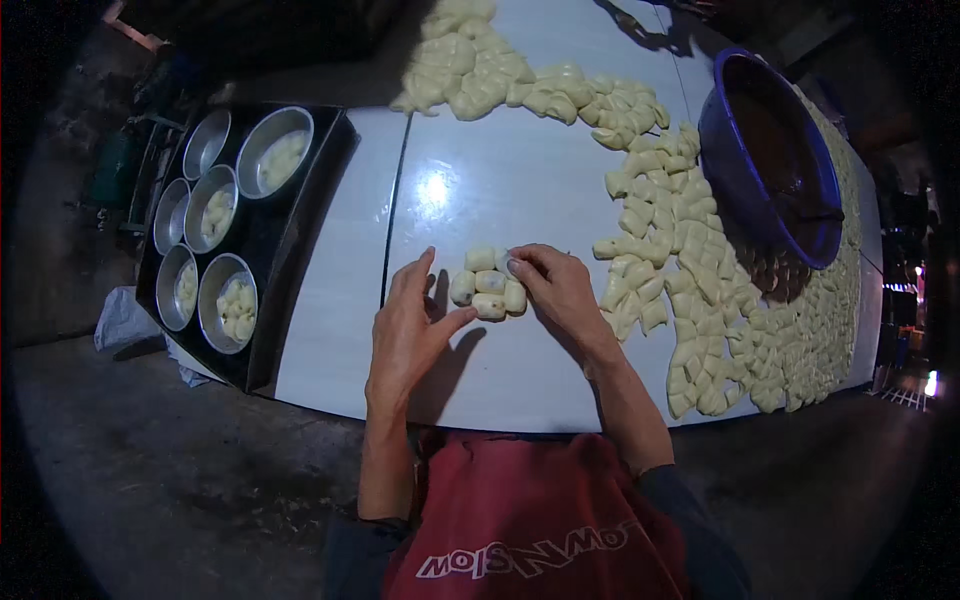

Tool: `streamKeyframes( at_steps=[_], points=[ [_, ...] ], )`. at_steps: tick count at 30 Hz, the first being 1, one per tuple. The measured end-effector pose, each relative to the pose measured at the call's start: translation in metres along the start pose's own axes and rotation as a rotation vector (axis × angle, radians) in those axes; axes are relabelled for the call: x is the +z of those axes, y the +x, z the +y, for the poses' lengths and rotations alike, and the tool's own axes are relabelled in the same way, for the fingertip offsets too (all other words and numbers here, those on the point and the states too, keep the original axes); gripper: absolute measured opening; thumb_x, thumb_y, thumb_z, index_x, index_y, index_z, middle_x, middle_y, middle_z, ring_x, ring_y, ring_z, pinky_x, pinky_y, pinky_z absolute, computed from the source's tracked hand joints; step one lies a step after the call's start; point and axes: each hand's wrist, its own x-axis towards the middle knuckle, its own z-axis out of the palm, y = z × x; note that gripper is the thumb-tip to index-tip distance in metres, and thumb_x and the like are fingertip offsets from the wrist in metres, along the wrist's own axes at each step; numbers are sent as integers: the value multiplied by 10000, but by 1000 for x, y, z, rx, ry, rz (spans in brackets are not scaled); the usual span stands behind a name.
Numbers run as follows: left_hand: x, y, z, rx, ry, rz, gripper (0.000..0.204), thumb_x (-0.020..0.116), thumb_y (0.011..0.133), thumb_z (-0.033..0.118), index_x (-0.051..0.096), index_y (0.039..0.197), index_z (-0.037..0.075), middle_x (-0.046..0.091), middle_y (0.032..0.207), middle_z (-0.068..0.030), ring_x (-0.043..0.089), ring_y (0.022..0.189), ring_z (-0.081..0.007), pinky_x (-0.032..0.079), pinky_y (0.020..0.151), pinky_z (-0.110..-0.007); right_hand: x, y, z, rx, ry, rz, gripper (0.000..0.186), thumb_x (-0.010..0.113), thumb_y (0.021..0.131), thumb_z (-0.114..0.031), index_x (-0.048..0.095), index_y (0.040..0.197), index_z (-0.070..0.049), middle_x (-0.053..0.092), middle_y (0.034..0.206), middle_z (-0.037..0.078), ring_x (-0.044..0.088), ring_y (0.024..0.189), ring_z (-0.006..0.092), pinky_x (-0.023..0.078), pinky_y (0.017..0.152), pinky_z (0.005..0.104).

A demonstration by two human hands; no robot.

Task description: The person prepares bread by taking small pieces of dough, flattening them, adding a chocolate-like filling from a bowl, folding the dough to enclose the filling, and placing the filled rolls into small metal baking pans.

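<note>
A small cluster of pale dough rolls lies on the white tabletop in front of me, packed side by side. Dark specks of filling show on some of them. My left hand is at the cluster's left side, fingers stretched out and apart, its thumb reaching to the lowest roll. At the upper right of the cluster, my right hand has its thumb and fingertips closed on a dough roll, which they partly hide.
Many flat cut dough pieces cover the table's right side and far edge. A blue basin of brown filling, with a utensil in it, stands among them. At left, a black tray holds several round metal tins, some containing dough.
</note>
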Motion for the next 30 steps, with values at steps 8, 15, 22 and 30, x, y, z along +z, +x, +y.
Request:
streamKeyframes(
  at_steps=[8,15,22,30],
  points=[
    [40,5,-17,49,129,-105,1066,873,628,185,282,1500,16,480,1319,-215,581,1137,-385,518,903,-456,18,1,-12,-240,-305,15,264,566,943,-173,630,1121,11,633,1017,232,622,966,398,486,845,455],
    [29,23,-6,-43,-209,-207,613,746,702,150,528,1258,7,575,1209,-226,580,1122,-410,487,934,-436,25,0,-17,174,59,-138,318,466,944,-140,620,1141,57,673,983,168,647,892,251,499,800,351],
    [-21,19,-39,-48,-643,-391,749,718,672,153,471,1352,-37,555,1247,-221,571,1153,-300,478,960,-357,50,-8,-62,263,336,-187,323,523,939,-163,606,1146,70,646,988,100,595,883,146,492,752,282],
    [-218,66,-130,257,-337,-3,775,744,689,159,464,1397,10,550,1292,-175,546,1204,-260,511,929,-347,210,95,-172,22,251,-411,308,599,929,-170,614,1185,0,641,1080,86,622,958,170,533,823,318]
  ],
)
